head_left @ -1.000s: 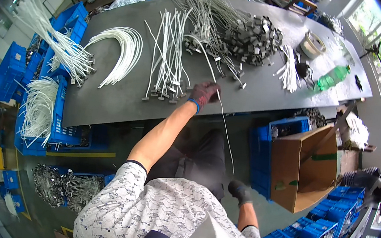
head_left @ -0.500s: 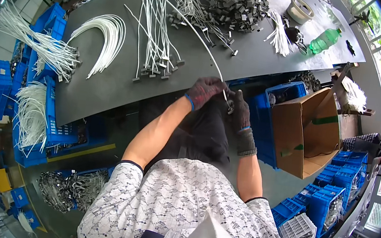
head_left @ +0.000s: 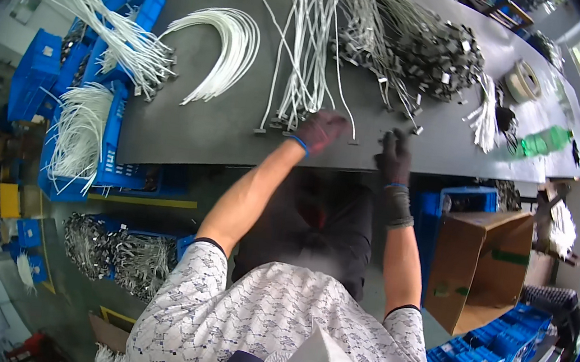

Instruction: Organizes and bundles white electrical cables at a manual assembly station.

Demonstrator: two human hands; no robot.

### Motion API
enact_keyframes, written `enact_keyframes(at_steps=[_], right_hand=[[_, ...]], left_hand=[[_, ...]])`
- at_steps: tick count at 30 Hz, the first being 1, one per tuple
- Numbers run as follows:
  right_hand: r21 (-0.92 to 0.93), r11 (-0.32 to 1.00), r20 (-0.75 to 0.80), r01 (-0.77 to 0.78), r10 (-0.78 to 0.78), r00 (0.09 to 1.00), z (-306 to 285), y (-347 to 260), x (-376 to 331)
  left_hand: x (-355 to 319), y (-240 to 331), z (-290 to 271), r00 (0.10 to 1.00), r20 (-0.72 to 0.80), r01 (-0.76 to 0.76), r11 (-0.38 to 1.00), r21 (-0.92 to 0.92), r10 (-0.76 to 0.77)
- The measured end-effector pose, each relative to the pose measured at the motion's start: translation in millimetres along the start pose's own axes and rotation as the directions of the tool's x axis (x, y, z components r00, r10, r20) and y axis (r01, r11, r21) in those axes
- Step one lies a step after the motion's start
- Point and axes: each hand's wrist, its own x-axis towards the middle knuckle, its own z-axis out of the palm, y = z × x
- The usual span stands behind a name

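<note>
My left hand (head_left: 321,131), in a dark glove with a reddish back and blue cuff edge, is over the table's near edge. It reaches the connector ends of a loose row of white cables (head_left: 308,53); its fingers are smeared by motion. Beside it, a single white cable (head_left: 342,95) lies with its small grey connector toward me. My right hand (head_left: 395,159), in a dark grey glove, is at the table edge to the right of that cable. Its fingers point away from me, with thumb and forefinger drawn together around something small and greyish that I cannot make out.
On the grey table (head_left: 166,126) lie a curved white cable bundle (head_left: 237,48), a heap of dark connectors (head_left: 439,58), a tape roll (head_left: 524,82) and a green bottle (head_left: 545,142). Blue crates (head_left: 122,160) with cables stand left; a cardboard box (head_left: 470,275) stands right.
The white cable that both hands held over my lap now lies on the table. My left hand has moved onto the cable row; the right hand has moved to the table edge. The view has shifted.
</note>
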Motion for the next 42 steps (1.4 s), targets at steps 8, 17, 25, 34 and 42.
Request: enact_keyframes(at_steps=[8, 17, 25, 34, 42], right_hand=[[-0.917, 0.381, -0.08, 0.118, -0.466, 0.881, -63.1, 41.7, 104.9], [-0.543, 0.838, -0.038, -0.047, 0.031, 0.999, -93.4, 86.2, 81.2], [-0.056, 0.879, 0.279, -0.473, 0.469, 0.838, -110.3, 106.6, -87.5], [-0.899, 0.43, 0.264, 0.085, 0.376, 0.888, -270.2, 265.9, -346.0], [-0.883, 0.448, 0.258, 0.136, 0.223, 0.94, -174.2, 182.2, -249.0]], left_hand=[[-37.8, -124.3, -213.2, 0.689, -0.536, 0.687, 0.203, 0.698, -0.487], [-37.6, -150.7, -225.0, 0.774, -0.432, 0.575, 0.231, 0.785, -0.462], [-79.3, -161.0, -217.7, 0.581, -0.225, 0.713, 0.622, -0.324, -0.782], [-22.8, -49.5, -72.3, 0.832, 0.19, 0.417, 0.362, -0.834, -0.522], [61.7, 42.6, 114.1, 0.863, 0.155, 0.244, 0.129, -0.961, -0.481]])
